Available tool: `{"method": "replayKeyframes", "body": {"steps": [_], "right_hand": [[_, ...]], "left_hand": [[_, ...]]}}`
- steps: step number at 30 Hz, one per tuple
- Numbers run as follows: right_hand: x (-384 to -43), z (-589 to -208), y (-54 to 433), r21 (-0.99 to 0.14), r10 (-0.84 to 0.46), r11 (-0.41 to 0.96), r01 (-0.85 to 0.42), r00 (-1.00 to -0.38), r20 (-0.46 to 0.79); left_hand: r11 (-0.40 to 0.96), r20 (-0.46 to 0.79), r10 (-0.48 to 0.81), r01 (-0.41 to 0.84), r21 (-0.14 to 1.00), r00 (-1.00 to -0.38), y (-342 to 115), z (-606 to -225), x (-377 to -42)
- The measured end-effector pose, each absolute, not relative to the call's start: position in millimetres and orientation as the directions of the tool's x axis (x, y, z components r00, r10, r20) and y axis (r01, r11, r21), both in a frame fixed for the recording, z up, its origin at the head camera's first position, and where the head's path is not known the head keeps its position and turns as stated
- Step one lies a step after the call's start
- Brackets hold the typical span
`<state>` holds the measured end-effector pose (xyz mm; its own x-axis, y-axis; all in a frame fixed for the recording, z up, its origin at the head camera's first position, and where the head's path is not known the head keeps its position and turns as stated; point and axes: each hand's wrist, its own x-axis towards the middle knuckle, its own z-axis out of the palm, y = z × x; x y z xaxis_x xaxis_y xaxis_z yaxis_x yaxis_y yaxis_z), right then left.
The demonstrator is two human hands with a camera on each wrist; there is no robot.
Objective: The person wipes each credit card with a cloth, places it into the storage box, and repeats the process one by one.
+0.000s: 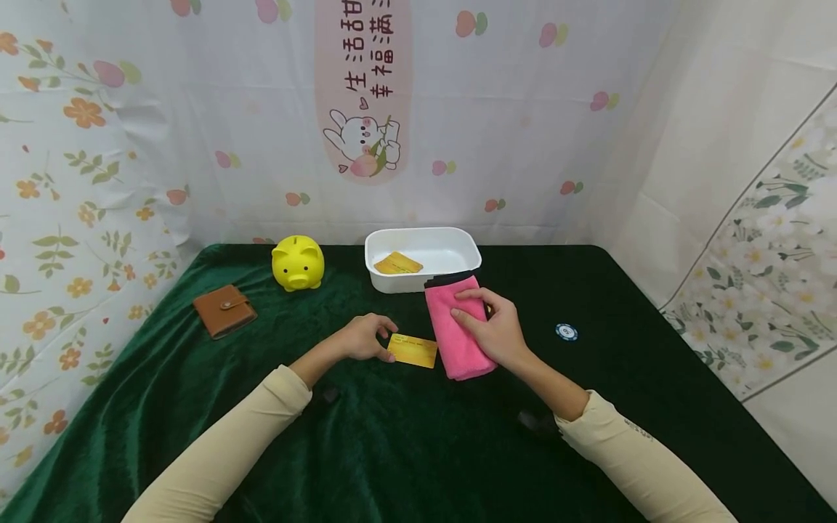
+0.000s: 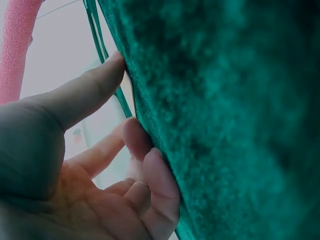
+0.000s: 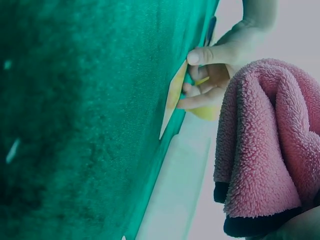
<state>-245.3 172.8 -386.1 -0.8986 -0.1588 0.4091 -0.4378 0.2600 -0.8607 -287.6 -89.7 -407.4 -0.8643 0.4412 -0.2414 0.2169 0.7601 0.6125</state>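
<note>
A yellow card [image 1: 413, 351] lies at the green cloth's surface in the middle, and my left hand [image 1: 366, 337] pinches its left end at the edges between thumb and fingers. The right wrist view also shows this card [image 3: 173, 97] held at its near corners; the left wrist view gives only its thin edge beside the left hand [image 2: 107, 170]. A folded pink towel [image 1: 451, 330] with a black border is gripped by my right hand [image 1: 495, 328], just right of the card. The towel [image 3: 265, 160] fills the right of the right wrist view.
A white basin [image 1: 425, 283] holding yellow cards [image 1: 397, 264] stands behind the towel. To the left are a yellow piggy bank [image 1: 298, 263] and a brown wallet [image 1: 224, 310]. A blue-and-white poker chip [image 1: 566, 332] lies to the right. Printed curtains hang behind the table.
</note>
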Motion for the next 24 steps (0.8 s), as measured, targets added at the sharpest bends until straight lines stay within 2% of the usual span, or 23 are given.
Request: {"method": "replayKeyframes", "body": {"steps": [10,17,24], "right_hand": [[-244.4,-387.8,172.4,-0.876,-0.171,0.242,-0.417,-0.907,0.385],[-243.4,-388.9,171.9,-0.878,-0.18,0.249,-0.408,-0.911,0.372],[-242.5,-389.8,170.4,-0.861,-0.201,0.23,-0.454,-0.888,0.415]], "left_hand": [[0.772,-0.221,0.431,0.231,0.592,-0.875,-86.9,-405.5,-285.1],[0.719,-0.184,0.429,0.212,0.662,-0.885,-88.4,-404.2,-281.2],[0.614,-0.151,0.439,0.174,0.77,-0.886,-95.6,-401.9,-277.9]]}}
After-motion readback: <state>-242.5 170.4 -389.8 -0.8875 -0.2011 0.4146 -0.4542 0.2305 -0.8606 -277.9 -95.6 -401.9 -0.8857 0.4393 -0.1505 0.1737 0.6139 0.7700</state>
